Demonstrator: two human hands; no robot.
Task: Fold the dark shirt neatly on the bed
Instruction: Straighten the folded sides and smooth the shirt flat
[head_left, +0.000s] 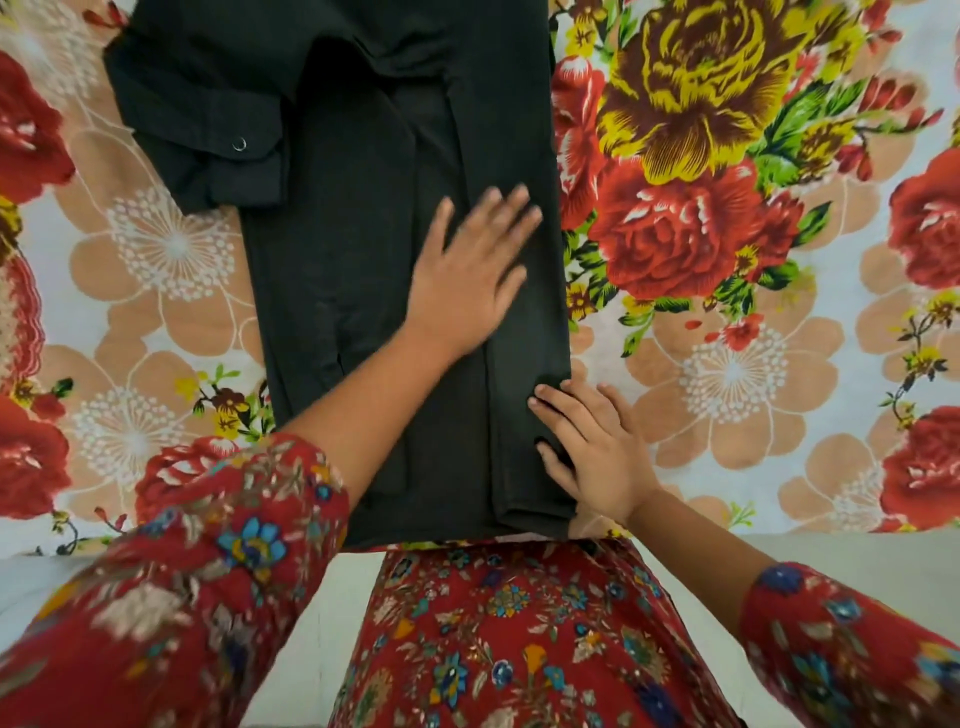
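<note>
Left hand (470, 270), fingers straight and spread, presses flat on the dark shirt (363, 234), which lies folded in a long strip on the floral bedsheet (727, 364). Nearer the body, the right hand (592, 457), fingers also spread, rests on the strip's right edge by its near corner. Bare sheet lies on both sides of the hands. The shirt's buttoned cuff (208, 145) juts out beyond and left of the left hand.
</note>
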